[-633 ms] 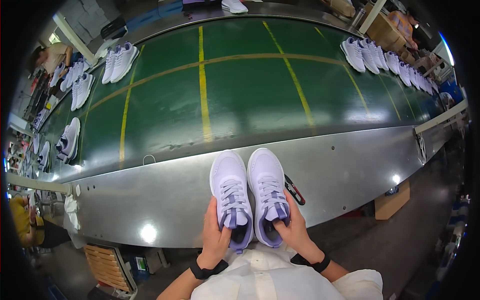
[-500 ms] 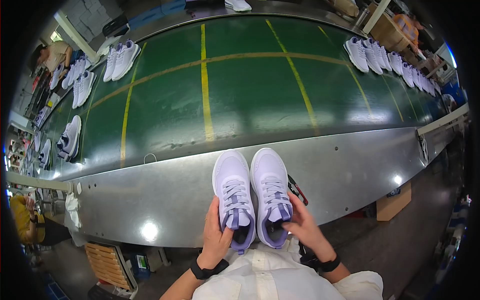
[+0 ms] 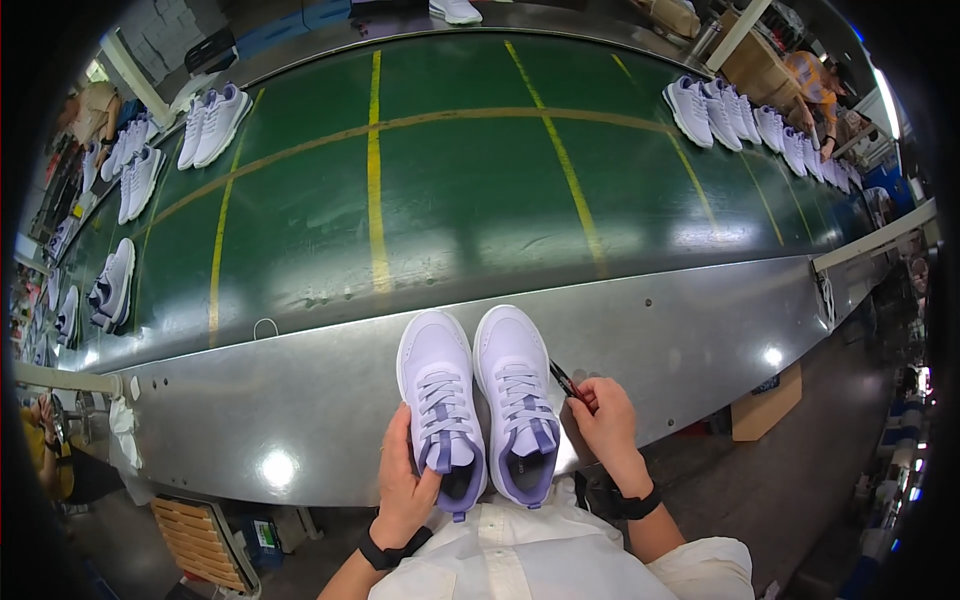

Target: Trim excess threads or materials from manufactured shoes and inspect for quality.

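Two lavender sneakers with white soles and purple linings stand side by side, toes pointing away from me. My left hand (image 3: 405,478) grips the left sneaker (image 3: 440,390) at its heel end, thumb in the collar by the tongue and fingers along the outer side. The right sneaker (image 3: 514,390) stands untouched by my right hand (image 3: 606,418). Just right of it, my right fingers close on a slim dark hand tool (image 3: 562,378) lying at the metal ledge. Its handles are mostly hidden by my hand, so its exact kind is unclear.
Beyond the metal ledge (image 3: 330,400) runs a green conveyor belt (image 3: 300,200) with yellow lines. More lavender sneakers (image 3: 215,125) stand at its left, and a row of sneakers (image 3: 715,112) at its far right. Other people work at both sides. A cardboard box (image 3: 768,405) sits below right.
My right hand has left the right sneaker and moved onto the dark tool beside it. My left hand keeps its hold. The view has shifted slightly, moving the scene left.
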